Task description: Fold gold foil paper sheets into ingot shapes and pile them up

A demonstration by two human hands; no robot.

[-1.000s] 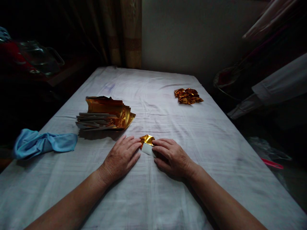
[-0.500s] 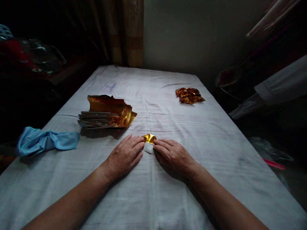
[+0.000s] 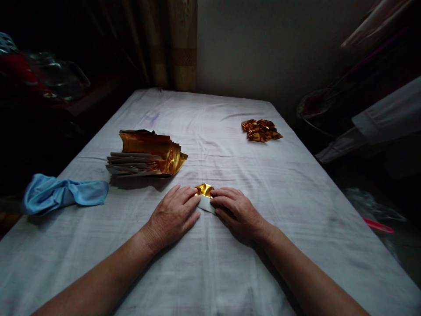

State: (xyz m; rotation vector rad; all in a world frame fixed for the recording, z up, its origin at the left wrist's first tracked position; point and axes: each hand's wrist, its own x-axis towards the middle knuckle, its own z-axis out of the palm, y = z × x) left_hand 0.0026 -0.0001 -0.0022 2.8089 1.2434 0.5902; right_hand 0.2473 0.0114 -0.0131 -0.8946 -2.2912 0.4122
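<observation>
A small piece of gold foil paper [image 3: 204,195] with a white underside lies on the white cloth-covered table [image 3: 230,272] between my two hands. My left hand [image 3: 173,216] rests palm down with its fingertips pressing the paper's left edge. On the other side, my right hand [image 3: 235,211] presses the right edge with its fingers held together. Most of the paper is hidden under the fingers.
A stack of gold foil sheets [image 3: 146,154] lies to the back left. A pile of folded gold pieces [image 3: 261,130] sits at the back right. A blue cloth [image 3: 62,192] lies at the left edge. Dark clutter surrounds the table.
Both hands stay on the small gold paper. The fingers have shifted slightly closer together over it, and the white flap shows a little differently.
</observation>
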